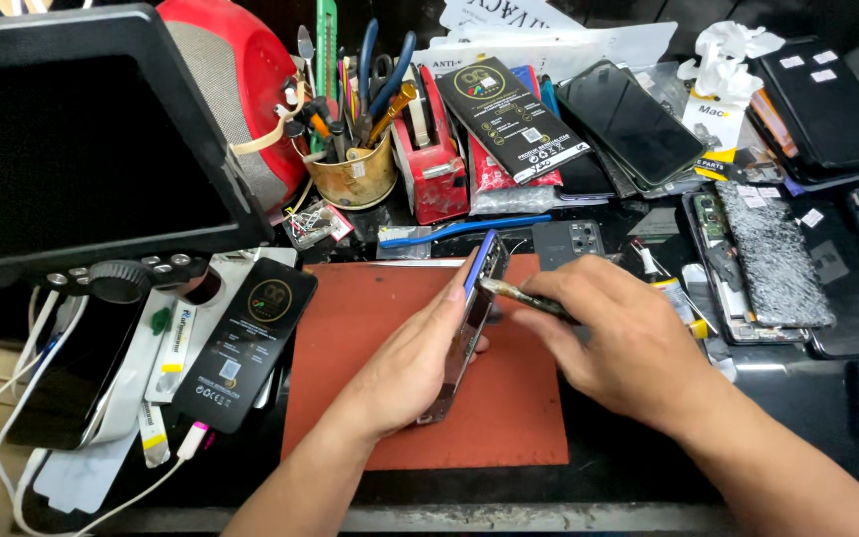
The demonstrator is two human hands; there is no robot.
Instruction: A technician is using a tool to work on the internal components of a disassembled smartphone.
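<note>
The phone, stood on edge over the red mat, is clasped in the left hand while the right hand pinches a tool whose tip meets its upper edge, so the prying looks barely begun and the phone unopened.

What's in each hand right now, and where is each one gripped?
The left hand holds a phone on edge, gripped along its long sides around the middle. The right hand pinches a thin tool by its handle, tip at the phone's upper edge.
</note>
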